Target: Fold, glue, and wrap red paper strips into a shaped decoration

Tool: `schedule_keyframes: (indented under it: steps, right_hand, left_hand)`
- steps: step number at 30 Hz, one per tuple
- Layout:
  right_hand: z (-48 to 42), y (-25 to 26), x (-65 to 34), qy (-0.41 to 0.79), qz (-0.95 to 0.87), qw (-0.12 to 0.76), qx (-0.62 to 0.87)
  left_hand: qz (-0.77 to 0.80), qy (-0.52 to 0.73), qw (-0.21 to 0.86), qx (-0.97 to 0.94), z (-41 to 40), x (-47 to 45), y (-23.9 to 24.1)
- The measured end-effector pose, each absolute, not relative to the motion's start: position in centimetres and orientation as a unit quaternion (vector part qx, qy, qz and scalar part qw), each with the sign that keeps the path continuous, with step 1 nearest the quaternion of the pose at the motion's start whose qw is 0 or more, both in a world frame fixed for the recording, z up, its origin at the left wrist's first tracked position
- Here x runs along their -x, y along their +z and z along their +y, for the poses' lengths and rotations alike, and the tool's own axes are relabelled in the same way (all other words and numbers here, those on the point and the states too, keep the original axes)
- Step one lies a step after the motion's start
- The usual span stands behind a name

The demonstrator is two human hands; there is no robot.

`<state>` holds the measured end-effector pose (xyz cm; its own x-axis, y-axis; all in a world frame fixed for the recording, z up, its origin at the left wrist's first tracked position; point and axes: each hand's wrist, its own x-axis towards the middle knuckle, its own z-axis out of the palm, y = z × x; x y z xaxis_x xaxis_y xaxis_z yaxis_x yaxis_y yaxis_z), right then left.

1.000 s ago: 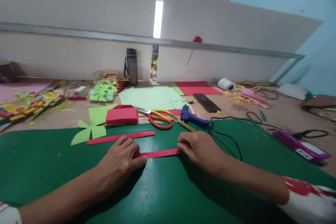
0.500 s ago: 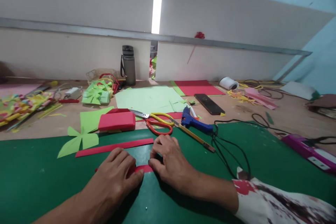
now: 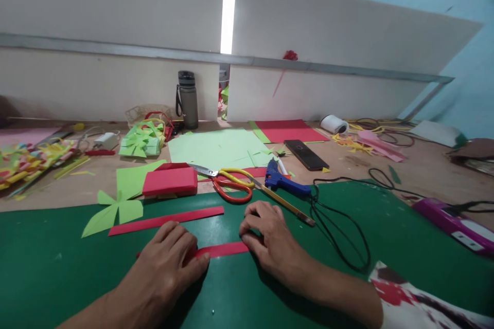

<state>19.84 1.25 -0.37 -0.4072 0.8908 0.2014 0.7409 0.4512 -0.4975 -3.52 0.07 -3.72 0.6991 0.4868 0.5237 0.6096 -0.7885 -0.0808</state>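
Note:
A narrow red paper strip (image 3: 226, 250) lies across the green mat, between my two hands. My left hand (image 3: 165, 262) is closed over its left part, thumb pressing near the strip's middle; much of that side is hidden under the palm. At the right end, the fingers and thumb of my right hand (image 3: 266, 236) pinch the strip. A second red paper strip (image 3: 165, 221) rests on the mat just beyond my left hand. Behind it are a green paper leaf cutout (image 3: 116, 211), a stack of red paper pieces (image 3: 170, 181) and scissors (image 3: 231, 185) with yellow and orange handles.
A pencil (image 3: 289, 204) and a blue glue gun (image 3: 287, 182) with a black cord lie beyond my right hand. Further back are a phone (image 3: 306, 154), pale green paper sheets (image 3: 219, 146) and a grey bottle (image 3: 188, 100). A purple power strip (image 3: 451, 223) sits at right.
My right hand has slid to the right along the strip, so a longer stretch of red paper shows between the hands. My left hand stays at nearly the same place.

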Motion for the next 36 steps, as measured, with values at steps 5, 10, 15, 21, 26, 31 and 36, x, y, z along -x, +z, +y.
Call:
schedule_keyframes:
  steps: [5, 10, 15, 21, 26, 31, 36]
  right_hand:
    - [1.2, -0.4, -20.9, 0.165, -0.82, 0.221, 0.502]
    - [1.3, -0.5, -21.4, 0.134, -0.832, 0.216, 0.493]
    - [0.9, -0.2, -20.4, 0.054, -0.87, 0.267, 0.412]
    - [-0.1, -0.7, -18.9, 0.057, -0.894, 0.224, 0.384]
    - [0.1, -1.2, -19.1, 0.057, -0.894, 0.213, 0.389]
    - [0.1, -1.3, -18.9, 0.073, -0.894, 0.199, 0.394]
    - [0.1, -1.6, -18.5, 0.094, -0.889, 0.206, 0.397]
  left_hand:
    - [-0.313, -0.256, 0.098, 0.909, 0.0, 3.6, -3.7]
    - [-0.312, -0.275, 0.082, 0.906, 0.0, 3.6, -3.7]
    - [-0.323, -0.316, 0.039, 0.891, -0.3, 2.5, -3.8]
    - [-0.324, -0.357, -0.006, 0.876, -0.9, -0.2, -3.2]
    - [-0.339, -0.348, -0.004, 0.874, -1.1, -1.4, -3.2]
    - [-0.349, -0.351, -0.001, 0.869, -1.0, -1.4, -3.6]
    - [-0.344, -0.36, -0.009, 0.867, -1.2, -1.3, -3.8]
